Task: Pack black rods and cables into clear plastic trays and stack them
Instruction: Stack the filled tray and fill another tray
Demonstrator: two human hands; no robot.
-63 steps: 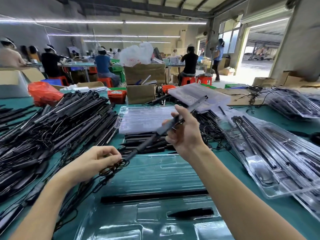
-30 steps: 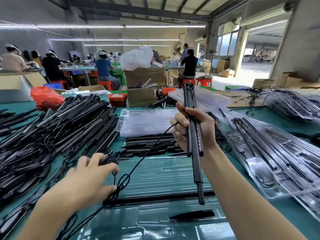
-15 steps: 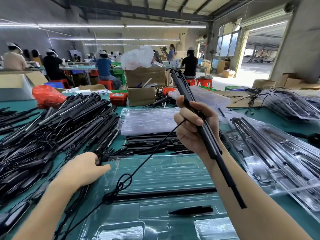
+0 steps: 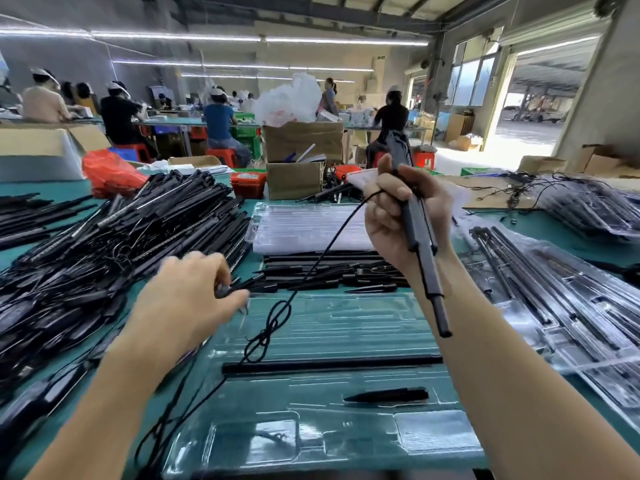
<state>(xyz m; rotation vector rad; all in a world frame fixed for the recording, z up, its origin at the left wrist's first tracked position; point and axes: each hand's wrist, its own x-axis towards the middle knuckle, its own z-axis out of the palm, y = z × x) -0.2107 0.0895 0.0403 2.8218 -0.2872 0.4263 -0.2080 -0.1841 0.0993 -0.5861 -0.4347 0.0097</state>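
Observation:
My right hand [image 4: 398,220] grips black rods [image 4: 420,233] held nearly upright above the table, their lower end pointing down toward me. A black cable [image 4: 311,268] hangs from that hand, knotted partway down, and trails onto the clear plastic tray [image 4: 346,323] in front of me. The tray holds one long black rod [image 4: 329,363] lying crosswise and a short black spike [image 4: 388,395]. My left hand [image 4: 187,299], blurred, pinches a small black piece [image 4: 242,287] at the edge of the big rod pile [image 4: 104,251].
A stack of clear trays [image 4: 304,225] lies behind, with loose black spikes [image 4: 329,275] in front of it. Filled trays [image 4: 554,299] spread along the right. Cardboard boxes [image 4: 298,157] and a red bag [image 4: 110,174] stand at the table's far edge. Seated workers fill the background.
My right hand has turned the rods from a slant to nearly upright and lifted slightly. My left hand moved right and forward from the pile's edge to a small black piece.

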